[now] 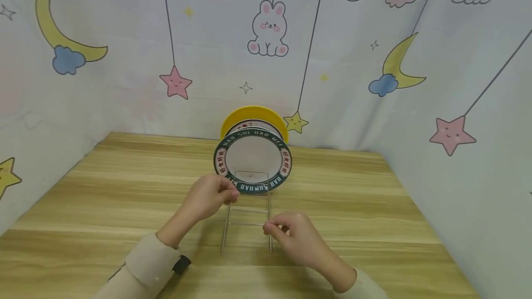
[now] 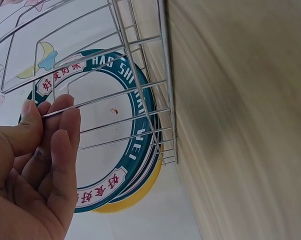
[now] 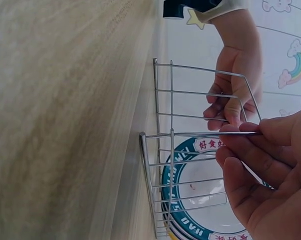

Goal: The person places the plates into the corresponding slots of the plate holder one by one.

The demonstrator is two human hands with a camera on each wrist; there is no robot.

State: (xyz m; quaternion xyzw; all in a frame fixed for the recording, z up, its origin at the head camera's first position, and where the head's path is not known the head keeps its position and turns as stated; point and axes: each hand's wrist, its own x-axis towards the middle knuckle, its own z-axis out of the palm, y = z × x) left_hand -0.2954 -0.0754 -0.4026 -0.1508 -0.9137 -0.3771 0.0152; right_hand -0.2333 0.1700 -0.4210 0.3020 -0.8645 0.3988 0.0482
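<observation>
A metal wire dish rack (image 1: 225, 233) stands on the table, its several upright wire loops in a row. My left hand (image 1: 211, 196) pinches a wire on the rack's left side between thumb and fingertips. On the right and closer to me, my right hand (image 1: 298, 240) pinches another wire loop, as the right wrist view also shows. At the rack's far end a white plate with a green lettered rim (image 1: 252, 155) stands on edge, facing me. Behind it are a partly hidden plate with a pale patterned rim (image 1: 266, 125) and a yellow plate (image 1: 238, 116).
The wood-grain table (image 1: 349, 197) extends to both sides of the rack. A white curtain (image 1: 208, 50) printed with moons, stars and rabbits hangs behind and beside it. A black strap-like piece (image 1: 181, 265) sits at the left sleeve.
</observation>
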